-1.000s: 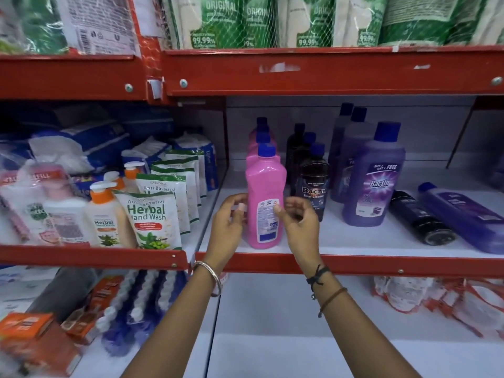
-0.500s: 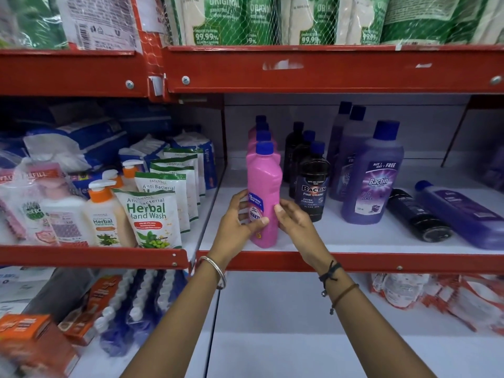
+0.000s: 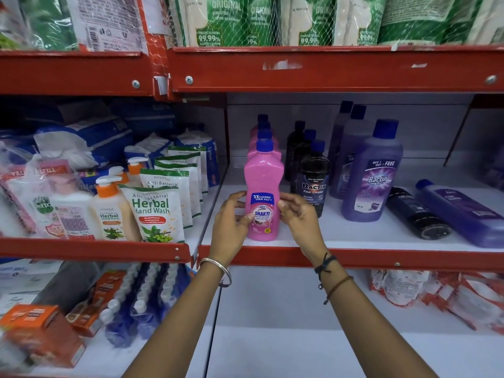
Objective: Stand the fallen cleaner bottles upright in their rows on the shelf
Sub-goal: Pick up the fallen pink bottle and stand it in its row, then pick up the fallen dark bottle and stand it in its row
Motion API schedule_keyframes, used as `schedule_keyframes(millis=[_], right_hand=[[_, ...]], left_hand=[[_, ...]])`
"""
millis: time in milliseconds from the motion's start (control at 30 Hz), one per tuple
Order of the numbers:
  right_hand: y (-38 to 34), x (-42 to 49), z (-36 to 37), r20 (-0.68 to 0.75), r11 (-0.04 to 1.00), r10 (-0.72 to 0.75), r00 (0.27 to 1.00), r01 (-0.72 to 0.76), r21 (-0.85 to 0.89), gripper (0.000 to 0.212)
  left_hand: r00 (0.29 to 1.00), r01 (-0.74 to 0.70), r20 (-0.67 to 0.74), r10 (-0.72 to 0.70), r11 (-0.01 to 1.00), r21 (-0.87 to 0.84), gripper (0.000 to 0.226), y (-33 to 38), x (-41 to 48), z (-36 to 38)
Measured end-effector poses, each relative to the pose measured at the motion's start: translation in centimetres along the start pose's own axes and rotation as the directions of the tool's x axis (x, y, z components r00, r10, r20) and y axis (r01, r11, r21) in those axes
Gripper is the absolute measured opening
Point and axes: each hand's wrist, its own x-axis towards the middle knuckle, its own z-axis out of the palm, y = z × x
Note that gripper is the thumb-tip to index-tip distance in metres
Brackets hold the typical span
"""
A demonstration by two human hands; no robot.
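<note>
In the head view, a pink Shakti cleaner bottle (image 3: 263,192) stands up straight at the front of the white shelf (image 3: 354,233), near the middle of the picture. Its label faces us. The left hand (image 3: 230,227) touches its left side with thumb and fingertips, and the right hand (image 3: 300,216) touches its right side. Both hands hold the bottle lightly, fingers bent around it. More pink bottles stand in a row behind it. At 3 o'clock from it stands a black Bactin floor cleaner bottle (image 3: 313,184), then a big purple Bactin bottle (image 3: 372,181). Further toward 3 o'clock, a black bottle (image 3: 417,214) and a purple bottle (image 3: 461,214) lie flat on their sides, just beside each other.
</note>
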Motion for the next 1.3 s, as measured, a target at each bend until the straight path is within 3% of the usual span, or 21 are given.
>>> schedule_keyframes(millis=[100,200,300,367,567,733,833,1067,1167,1300], right_hand=[[-0.2,-0.2,-0.2,-0.022,1.0,0.004,1.0,-0.005,-0.016,0.022],[-0.7,-0.7,-2.1,-0.094,1.0,0.004,0.996,-0.005,-0.007,0.022],[-1.3,-1.2,-5.6,-0.134,0.999,-0.021,0.991,0.024,0.021,0.022],[-1.7,-1.4,-8.7,-0.165,0.999,-0.033,0.986,0.034,-0.001,0.021],[-2.2,-1.1,-17.4,-0.298,0.996,-0.039,0.954,0.013,-0.09,0.016],[-1.7,-0.2,-25.2,-0.381,0.928,-0.084,0.921,-0.066,-0.365,0.028],[-1.2,0.6,-28.5,-0.43,0.866,-0.039,0.902,-0.185,-0.465,0.032],[0.8,3.7,-31.0,-0.368,0.583,0.261,0.892,-0.45,-0.677,0.03],[0.7,4.2,-31.4,-0.363,0.583,0.296,0.883,-0.468,-0.664,0.032],[0.4,3.3,-32.0,-0.383,0.696,0.258,0.887,-0.445,-0.563,0.034]], left_hand=[[0.995,-0.003,-0.103,0.007,0.999,0.042,0.048,0.6,-0.9,0.7],[0.927,-0.204,-0.284,0.244,0.965,0.163,0.039,2.4,-2.4,2.4],[0.852,-0.406,-0.237,0.466,0.876,0.259,0.03,5.0,-3.0,5.4],[0.853,-0.468,-0.135,0.503,0.854,0.227,0.027,6.7,-3.1,8.4],[0.938,-0.335,0.117,0.326,0.94,0.067,0.028,9.5,-1.8,17.4],[0.923,-0.258,0.34,0.178,0.944,0.206,0.036,10.6,-0.8,24.8],[0.901,-0.184,0.43,0.056,0.947,0.264,0.041,11.2,-0.5,28.7],[0.84,0.084,0.457,-0.291,0.903,0.421,0.033,13.4,1.6,34.3],[0.84,0.164,0.426,-0.335,0.907,0.388,0.035,13.4,2.1,35.0],[0.84,0.191,0.418,-0.345,0.91,0.368,0.039,13.3,2.2,34.4]])
